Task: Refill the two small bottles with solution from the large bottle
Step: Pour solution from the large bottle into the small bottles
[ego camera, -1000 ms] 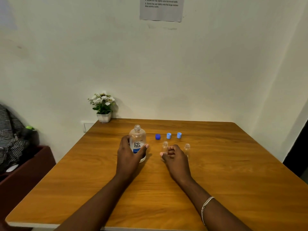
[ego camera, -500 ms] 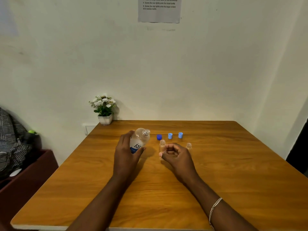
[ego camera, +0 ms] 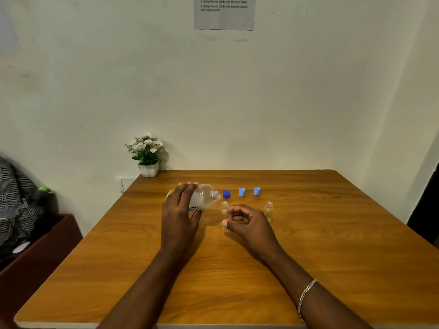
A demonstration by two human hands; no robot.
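Note:
My left hand (ego camera: 179, 214) grips the large clear bottle (ego camera: 204, 198), lifted and tipped almost level, its open neck pointing right, just above and left of a small clear bottle's mouth. That small bottle (ego camera: 224, 210) stands upright on the wooden table (ego camera: 332, 245), and my right hand (ego camera: 247, 224) holds it between thumb and curled fingers. The second small bottle (ego camera: 269, 210) stands alone to the right, partly behind my right hand. Behind them lie a dark blue cap (ego camera: 226, 194) and two light blue caps (ego camera: 241, 192) (ego camera: 256, 190).
A small white pot of white flowers (ego camera: 147, 157) sits at the table's back left corner. A dark red bench with a checked bag (ego camera: 16, 205) stands left of the table. A paper notice (ego camera: 224, 13) hangs on the wall.
My left hand lifted the large bottle off the table and tipped it from upright to almost level toward the small bottle. My right hand stayed at the left small bottle.

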